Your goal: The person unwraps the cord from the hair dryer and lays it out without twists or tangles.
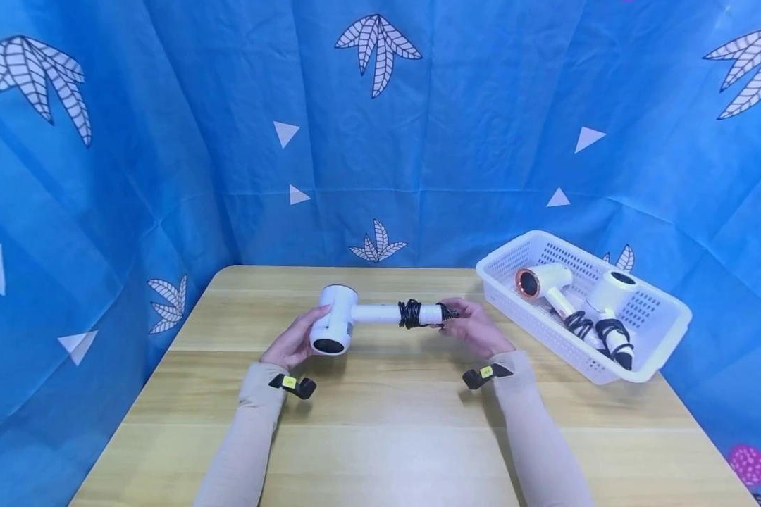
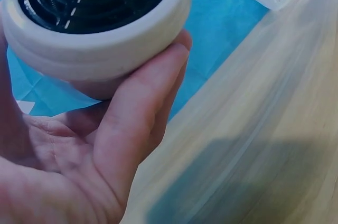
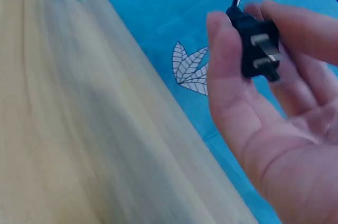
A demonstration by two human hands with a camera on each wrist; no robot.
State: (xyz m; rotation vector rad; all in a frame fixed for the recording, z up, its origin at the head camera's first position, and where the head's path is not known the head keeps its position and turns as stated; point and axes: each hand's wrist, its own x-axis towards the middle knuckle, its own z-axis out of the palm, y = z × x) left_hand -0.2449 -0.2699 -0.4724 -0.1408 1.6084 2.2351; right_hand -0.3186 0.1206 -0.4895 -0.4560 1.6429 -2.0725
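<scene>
A white hair dryer [image 1: 373,314] is held level above the table, its round head to the left and its handle pointing right. My left hand [image 1: 292,342] grips the head, with thumb and fingers around the white casing. The dark grille [image 2: 97,2] of the head fills the top of the left wrist view. A black cord [image 1: 409,314] is wound around the handle. Past the handle's end, my right hand [image 1: 478,329] pinches the black two-prong plug [image 3: 257,42] between thumb and fingers; its metal prongs face the palm side in the right wrist view.
A white perforated basket [image 1: 545,345] stands at the table's right side. Inside lie a white hair dryer with a copper-coloured rim [image 1: 550,282] and another white hair dryer [image 1: 611,292], both with black cords. Blue patterned cloth [image 1: 456,141] hangs behind the wooden table [image 1: 380,436].
</scene>
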